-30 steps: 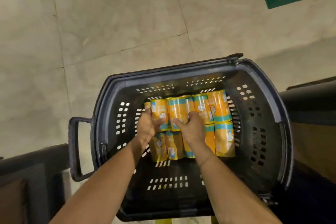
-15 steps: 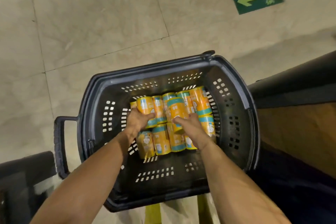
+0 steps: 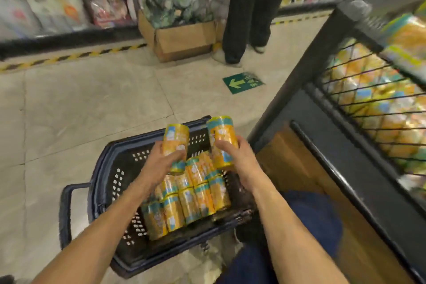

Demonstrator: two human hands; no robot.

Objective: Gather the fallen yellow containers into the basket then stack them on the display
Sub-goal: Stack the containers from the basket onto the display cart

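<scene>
From the head view, each of your hands has one can lifted above the basket (image 3: 101, 168). Your left hand (image 3: 161, 161) has its fingers curled round the lower half of the left-hand container (image 3: 175, 138), which stands nearly upright. Your right hand (image 3: 239, 157) wraps the side of the right-hand container (image 3: 221, 136), thumb on the near face, with the can leaning slightly left. The two cans are near each other but not touching.

Below them, the other containers (image 3: 191, 200) lie on their sides in packed rows on the basket's floor. The basket sits on the tiled floor (image 3: 92, 110), just beside the display (image 3: 334, 136) on your right. The display's wire-mesh front shows yellow stock behind it, too blurred to make out.

These look like stiff cylinders with a glossy wrap, so expect them to slip rather than crush. One hand carries each without visible strain, so they are probably fairly light. Take hold at mid-body with your fingers spread round the curve, not at the rim band. When stacking, seat flat end on flat end, since a tilted can will likely roll off.

Farther off are a green arrow sign (image 3: 243, 82), a cardboard box (image 3: 184, 39) and another person's legs (image 3: 246, 18).
</scene>
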